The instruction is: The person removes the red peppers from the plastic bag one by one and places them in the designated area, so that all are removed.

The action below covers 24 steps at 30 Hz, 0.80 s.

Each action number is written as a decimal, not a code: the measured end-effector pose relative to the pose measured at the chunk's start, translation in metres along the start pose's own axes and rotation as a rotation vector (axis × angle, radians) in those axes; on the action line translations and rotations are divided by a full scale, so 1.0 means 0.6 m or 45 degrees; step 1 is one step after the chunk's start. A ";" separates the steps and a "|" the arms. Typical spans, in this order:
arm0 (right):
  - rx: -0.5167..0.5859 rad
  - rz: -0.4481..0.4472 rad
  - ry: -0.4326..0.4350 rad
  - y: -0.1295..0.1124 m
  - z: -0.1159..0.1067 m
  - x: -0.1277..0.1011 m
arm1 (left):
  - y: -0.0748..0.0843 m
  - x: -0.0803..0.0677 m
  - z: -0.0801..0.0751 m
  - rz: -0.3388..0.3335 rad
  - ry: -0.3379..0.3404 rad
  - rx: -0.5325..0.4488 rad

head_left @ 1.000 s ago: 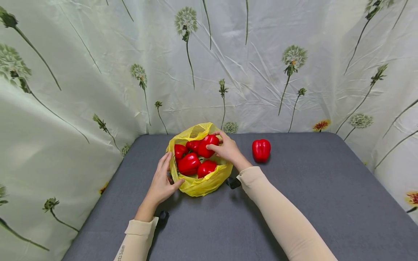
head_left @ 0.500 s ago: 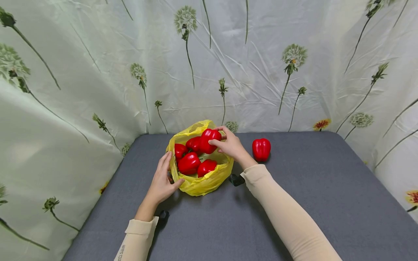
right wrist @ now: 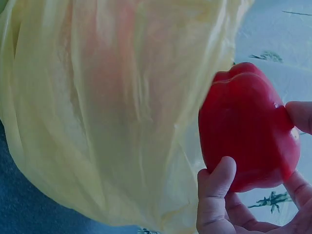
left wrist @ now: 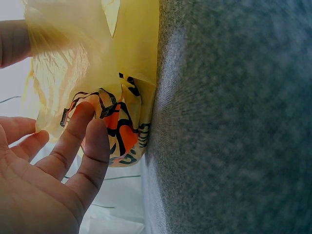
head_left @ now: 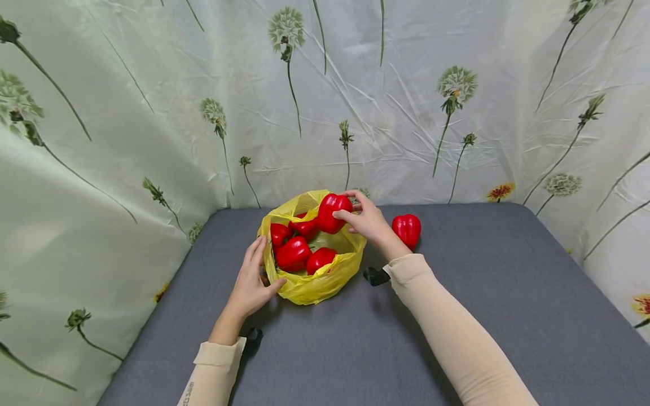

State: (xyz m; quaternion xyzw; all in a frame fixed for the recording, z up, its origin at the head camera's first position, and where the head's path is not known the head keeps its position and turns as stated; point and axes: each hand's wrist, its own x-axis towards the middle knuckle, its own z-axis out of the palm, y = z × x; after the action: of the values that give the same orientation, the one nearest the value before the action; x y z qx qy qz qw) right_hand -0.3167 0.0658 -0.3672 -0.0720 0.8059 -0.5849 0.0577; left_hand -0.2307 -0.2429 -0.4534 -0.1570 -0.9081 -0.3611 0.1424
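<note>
A yellow plastic bag (head_left: 316, 292) stands with its mouth wide, several red bell peppers (head_left: 293, 254) lying inside. At its left side my left hand (head_left: 252, 282) holds the rim, thumb toward the near side and fingers along the left. The left wrist view shows those fingers (left wrist: 73, 139) against the printed plastic. My right hand (head_left: 368, 220) grips another red bell pepper (head_left: 332, 214) between thumb and fingers, raised over the bag's back right rim. In the right wrist view the held pepper (right wrist: 248, 129) is beside the bag's thin wall (right wrist: 122, 122).
One more red bell pepper (head_left: 407, 228) rests on the dark grey table (head_left: 482, 270), right of the bag and just behind my right wrist. A pale curtain (head_left: 396, 113) with dandelion prints rises along the table's back and left edges.
My right hand has lifted the gripped pepper away from the others and carried it right, to the bag's back right rim. My left hand has stayed on the bag.
</note>
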 end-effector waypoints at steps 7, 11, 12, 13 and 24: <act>-0.032 -0.027 0.040 0.002 -0.015 0.000 | 0.000 0.000 -0.001 -0.001 -0.006 0.012; -0.050 -0.026 0.050 0.004 -0.021 -0.002 | 0.000 0.001 -0.002 -0.007 -0.005 0.019; -0.048 -0.024 0.049 0.004 -0.023 -0.003 | 0.000 0.001 -0.002 -0.008 -0.005 0.018; -0.048 -0.020 0.049 0.004 -0.025 -0.004 | 0.000 0.001 -0.002 -0.008 -0.005 0.017; -0.053 -0.014 0.062 0.014 -0.053 -0.009 | 0.001 -0.001 -0.001 -0.008 -0.005 0.012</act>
State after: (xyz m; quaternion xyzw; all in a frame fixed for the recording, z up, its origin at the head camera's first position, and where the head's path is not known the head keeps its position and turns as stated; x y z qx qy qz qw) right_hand -0.3174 0.0991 -0.3654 -0.0633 0.8187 -0.5698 0.0332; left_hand -0.2298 -0.2433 -0.4529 -0.1543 -0.9105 -0.3571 0.1402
